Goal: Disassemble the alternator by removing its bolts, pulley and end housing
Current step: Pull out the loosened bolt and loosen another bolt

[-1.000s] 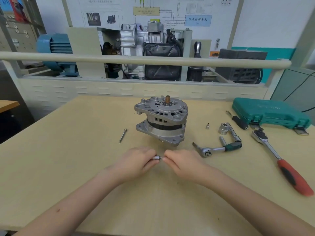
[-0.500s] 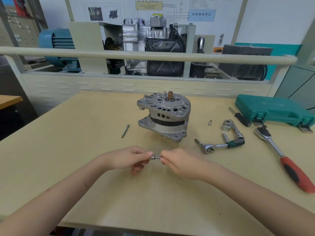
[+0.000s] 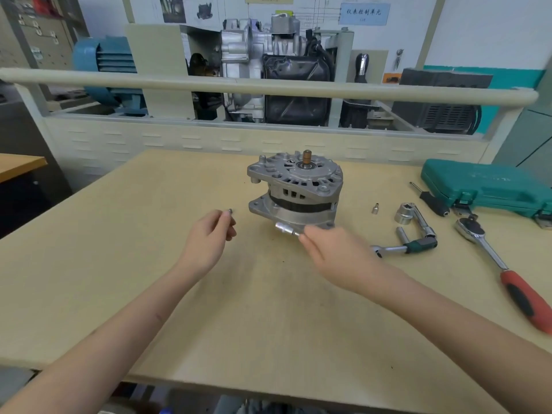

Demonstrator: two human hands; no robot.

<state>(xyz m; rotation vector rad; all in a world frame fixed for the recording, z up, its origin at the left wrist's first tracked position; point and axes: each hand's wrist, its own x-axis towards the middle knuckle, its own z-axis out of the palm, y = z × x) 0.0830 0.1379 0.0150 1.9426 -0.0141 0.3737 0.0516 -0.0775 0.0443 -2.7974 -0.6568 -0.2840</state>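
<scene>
Alternator (image 3: 294,189) upright at counter (image 3: 119,264) centre, shaft up.
Left hand (image 3: 206,242) pinches a small bolt (image 3: 230,211); right hand (image 3: 334,249) pinches a socket driver (image 3: 285,229) just before the alternator's base.

a pale wooden workbench (image 3: 89,264) before a cream rail (image 3: 268,88), a cutaway engine display (image 3: 268,70) and a white wall (image 3: 478,31).

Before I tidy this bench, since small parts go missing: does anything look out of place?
Nothing is damaged or spilled. Tools lie loose beside the closed green case: a tiny socket alone, and the red-handled ratchet near the table's right edge.
</scene>
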